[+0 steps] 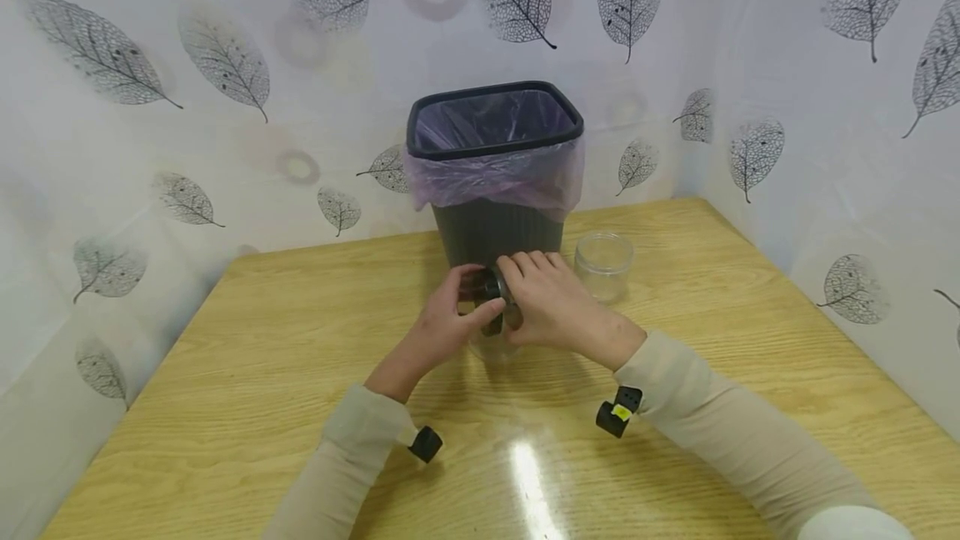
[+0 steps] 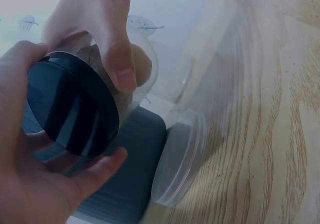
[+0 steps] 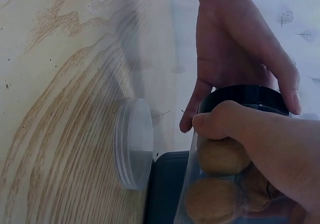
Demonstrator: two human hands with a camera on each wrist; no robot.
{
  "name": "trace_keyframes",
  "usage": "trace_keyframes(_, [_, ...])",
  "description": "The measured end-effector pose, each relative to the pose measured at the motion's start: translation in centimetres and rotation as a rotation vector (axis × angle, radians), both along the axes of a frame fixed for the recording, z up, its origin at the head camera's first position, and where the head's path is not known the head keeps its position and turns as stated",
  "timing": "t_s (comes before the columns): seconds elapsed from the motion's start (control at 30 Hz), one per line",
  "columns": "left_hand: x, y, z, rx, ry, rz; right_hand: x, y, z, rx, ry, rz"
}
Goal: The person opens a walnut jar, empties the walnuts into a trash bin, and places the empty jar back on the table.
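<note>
A clear jar with a black lid (image 2: 75, 104) is held tilted between my hands. Several round brown things resembling walnuts (image 3: 212, 199) show through its wall. My left hand (image 1: 442, 319) spreads thumb and fingers around the lid, the thumb at its edge. Around the jar's clear body, my right hand (image 1: 555, 302) curls its fingers, its thumb (image 3: 225, 119) lying just below the lid. Part of the jar is hidden by the hands in the head view. Beneath them shows a clear rounded edge (image 1: 491, 348); I cannot tell whether it belongs to the jar.
Right behind the hands stands a dark bin (image 1: 495, 232) lined with a purple bag (image 1: 495, 177). A clear round container (image 1: 603, 265) is on the wooden table (image 1: 300, 332), right of the bin. Leaf-patterned sheets (image 1: 225, 148) enclose the back and sides.
</note>
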State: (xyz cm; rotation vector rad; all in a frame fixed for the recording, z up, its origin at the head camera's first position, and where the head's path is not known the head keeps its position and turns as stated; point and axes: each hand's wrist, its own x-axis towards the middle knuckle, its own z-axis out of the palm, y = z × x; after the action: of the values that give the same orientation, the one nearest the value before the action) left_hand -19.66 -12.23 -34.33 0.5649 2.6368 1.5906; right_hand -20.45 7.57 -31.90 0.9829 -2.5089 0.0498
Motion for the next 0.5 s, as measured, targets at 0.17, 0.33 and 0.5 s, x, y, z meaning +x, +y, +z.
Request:
trace_keyframes(0.17, [0.24, -0.08, -0.04, 0.037, 0.023, -0.042, 0.02, -0.15, 0.11, 0.001, -0.019, -0.007])
trace_keyframes(0.33, [0.24, -0.16, -0.37, 0.038, 0.2, -0.158, -0.18, -0.08, 0.14, -0.013, -0.016, -0.01])
trace_keyframes(0.5, [0.26, -0.25, -0.52, 0.045, 0.275, -0.219, -0.3, 0.01, 0.12, -0.027, -0.021, 0.0])
